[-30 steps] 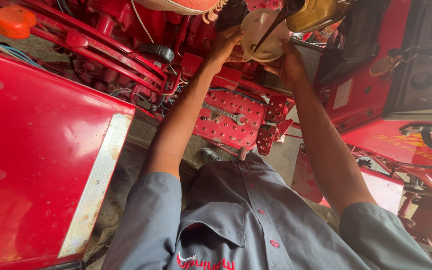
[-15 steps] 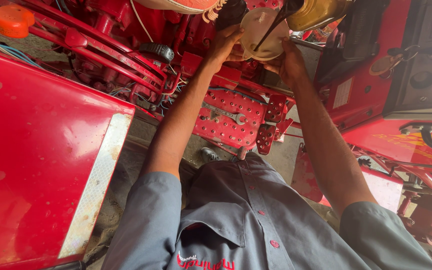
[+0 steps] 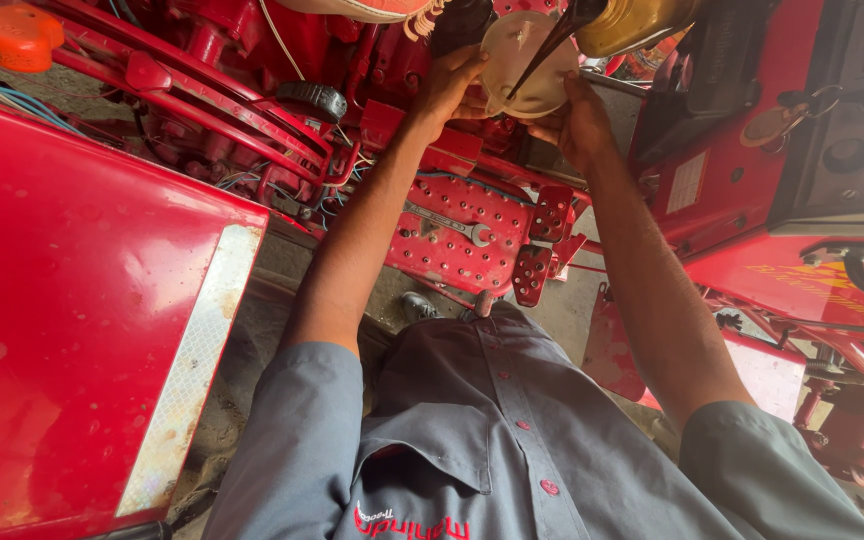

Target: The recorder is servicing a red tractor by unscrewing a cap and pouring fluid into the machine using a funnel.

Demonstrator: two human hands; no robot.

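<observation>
Through the head camera I see both my hands raised around a cream funnel (image 3: 527,62), just above the red perforated footplate (image 3: 462,235). My left hand (image 3: 449,88) cups the funnel's left rim, fingers curled on it. My right hand (image 3: 577,120) grips its lower right edge. A dark stream runs into the funnel from a golden container (image 3: 642,22) just right of it. A wrench (image 3: 452,222) lies on the footplate.

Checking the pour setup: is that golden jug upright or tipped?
Tipped. The golden jug lies slanted, its dark spout angled down into the cream funnel, which the left hand and right hand hold.
</observation>
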